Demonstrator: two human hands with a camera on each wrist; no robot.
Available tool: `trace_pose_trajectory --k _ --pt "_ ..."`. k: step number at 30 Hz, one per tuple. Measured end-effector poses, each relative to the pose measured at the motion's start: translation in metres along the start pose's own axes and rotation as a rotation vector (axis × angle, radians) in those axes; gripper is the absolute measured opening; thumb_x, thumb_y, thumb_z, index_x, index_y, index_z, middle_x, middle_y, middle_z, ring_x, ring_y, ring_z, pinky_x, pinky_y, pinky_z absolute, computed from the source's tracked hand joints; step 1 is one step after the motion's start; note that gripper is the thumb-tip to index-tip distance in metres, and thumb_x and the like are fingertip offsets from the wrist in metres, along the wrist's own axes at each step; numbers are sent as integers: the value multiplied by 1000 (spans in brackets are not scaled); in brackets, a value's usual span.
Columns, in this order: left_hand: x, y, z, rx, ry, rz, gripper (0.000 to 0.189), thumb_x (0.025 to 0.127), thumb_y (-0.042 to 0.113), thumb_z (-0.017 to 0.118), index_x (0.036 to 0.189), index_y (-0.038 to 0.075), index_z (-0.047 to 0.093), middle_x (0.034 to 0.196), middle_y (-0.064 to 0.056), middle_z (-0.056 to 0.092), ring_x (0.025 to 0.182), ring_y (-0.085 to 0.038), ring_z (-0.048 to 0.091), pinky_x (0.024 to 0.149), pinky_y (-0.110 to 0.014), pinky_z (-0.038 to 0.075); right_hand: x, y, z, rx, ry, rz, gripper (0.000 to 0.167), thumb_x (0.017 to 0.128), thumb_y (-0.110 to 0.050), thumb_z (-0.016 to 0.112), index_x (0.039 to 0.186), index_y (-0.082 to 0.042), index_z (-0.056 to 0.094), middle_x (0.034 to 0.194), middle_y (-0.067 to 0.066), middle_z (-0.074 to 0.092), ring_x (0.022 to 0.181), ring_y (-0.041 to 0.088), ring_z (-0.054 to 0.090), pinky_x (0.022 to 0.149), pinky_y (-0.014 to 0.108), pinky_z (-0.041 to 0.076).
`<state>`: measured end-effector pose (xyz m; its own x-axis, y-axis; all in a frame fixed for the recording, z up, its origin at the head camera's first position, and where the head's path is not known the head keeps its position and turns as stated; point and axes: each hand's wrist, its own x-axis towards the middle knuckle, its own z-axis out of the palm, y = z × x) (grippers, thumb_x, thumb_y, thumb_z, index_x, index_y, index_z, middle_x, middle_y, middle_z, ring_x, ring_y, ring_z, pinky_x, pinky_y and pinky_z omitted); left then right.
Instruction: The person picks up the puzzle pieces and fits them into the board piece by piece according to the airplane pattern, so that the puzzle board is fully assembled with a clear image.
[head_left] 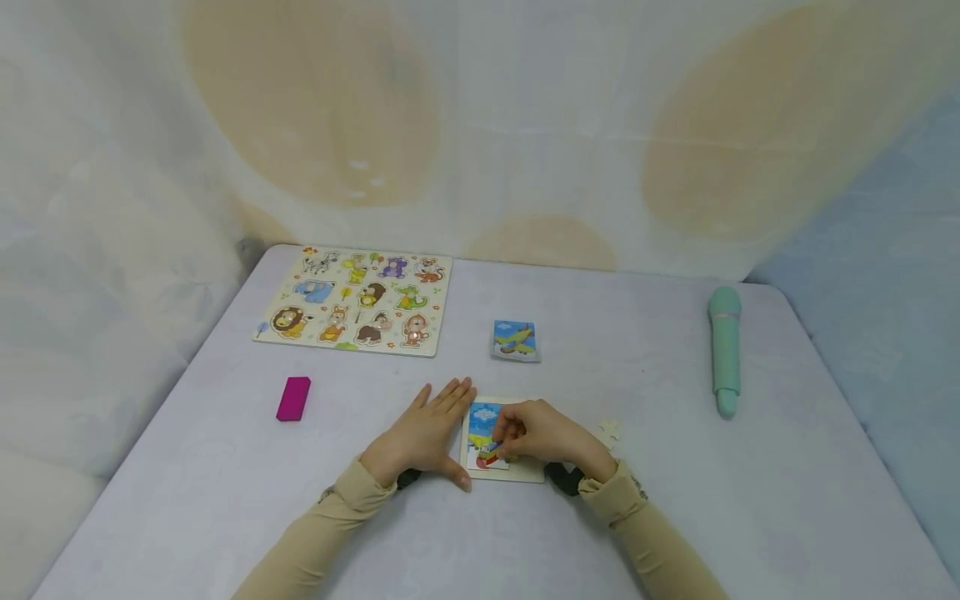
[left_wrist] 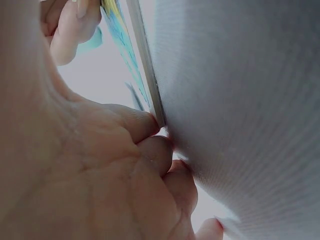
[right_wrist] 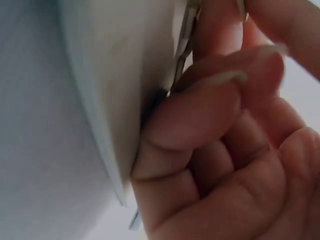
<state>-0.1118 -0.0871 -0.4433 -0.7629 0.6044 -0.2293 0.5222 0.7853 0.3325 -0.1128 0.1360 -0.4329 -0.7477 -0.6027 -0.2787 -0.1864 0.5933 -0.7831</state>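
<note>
A small jigsaw puzzle board [head_left: 525, 475] with a pale wooden frame lies on the table, its assembled part [head_left: 485, 417] showing blue sky and a yellow shape. My left hand [head_left: 427, 433] rests along its left side with fingers spread and straight; in the left wrist view, fingers touch the board's edge [left_wrist: 145, 65]. Over the right half bends my right hand [head_left: 536, 433], thumb and fingers curled together at a puzzle piece [head_left: 513, 457] that they mostly hide. The right wrist view shows those fingertips [right_wrist: 200, 107] close against the board, beside thin piece edges [right_wrist: 186, 35].
Pale loose jigsaw pieces [head_left: 609, 430] lie beside my right wrist. Beyond the board is a small airplane picture [head_left: 514, 340]. An animal puzzle board [head_left: 360, 300] lies at the back left, a magenta block [head_left: 293, 398] at left, a mint-green microphone-shaped object [head_left: 725, 350] at right.
</note>
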Motion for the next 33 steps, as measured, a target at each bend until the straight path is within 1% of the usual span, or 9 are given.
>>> trace_pose_trajectory --k 4,13,16,19,23,26,29,31,33 --pt "1 0 0 1 1 -1 132 55 64 84 154 4 21 163 -11 16 152 -27 13 120 -58 12 -3 -1 -1 -15 -3 -14 6 84 -7 72 85 -8 66 71 -3 62 62 7 53 57 19 44" --pt "3 2 -2 2 2 13 131 55 63 84 154 3 22 163 -13 16 152 -28 13 120 -58 11 -6 4 -3 -52 -8 -53 5 83 -6 70 86 -7 66 70 -4 60 60 5 51 55 18 44" --pt "2 3 -4 11 -5 14 131 55 63 84 154 3 22 163 -12 16 152 -28 14 120 -58 12 -5 4 0 -60 19 -55 8 82 -7 72 85 -8 65 70 -5 59 61 4 51 56 18 44" --pt "1 2 -6 14 -5 13 131 55 63 84 154 3 22 163 -12 17 152 -28 14 120 -58 12 -3 0 6 -83 68 -33 12 81 -9 75 84 -9 63 71 -4 59 63 5 51 57 17 43" --pt "0 1 -6 25 1 10 132 55 64 84 153 3 22 163 -13 17 152 -29 14 120 -58 13 -2 -4 11 -152 133 -21 19 78 -13 80 85 -9 62 80 -1 56 71 10 47 61 19 39" --pt "0 0 -4 24 5 7 132 55 64 84 153 3 22 163 -13 16 151 -29 14 120 -58 13 -2 -4 12 -179 144 -46 23 77 -15 81 89 -9 62 83 0 55 75 11 45 64 20 38" --pt "-1 -1 -1 4 10 11 132 54 64 84 153 2 22 163 -13 16 151 -29 15 120 -59 13 -4 1 9 -134 121 -84 24 80 -15 79 96 -8 63 83 -1 57 74 9 48 65 19 42" --pt "-1 -1 0 -5 11 15 132 54 64 84 153 2 22 163 -13 16 151 -29 15 120 -59 13 -8 6 4 -80 106 -97 23 83 -15 76 100 -7 63 83 -1 60 73 7 50 64 19 45" --pt "0 -2 0 -4 8 14 132 55 65 83 154 2 22 163 -13 16 151 -29 14 120 -59 13 -14 12 -4 -38 101 -95 21 87 -16 72 104 -7 63 87 -1 62 74 7 53 67 19 47"
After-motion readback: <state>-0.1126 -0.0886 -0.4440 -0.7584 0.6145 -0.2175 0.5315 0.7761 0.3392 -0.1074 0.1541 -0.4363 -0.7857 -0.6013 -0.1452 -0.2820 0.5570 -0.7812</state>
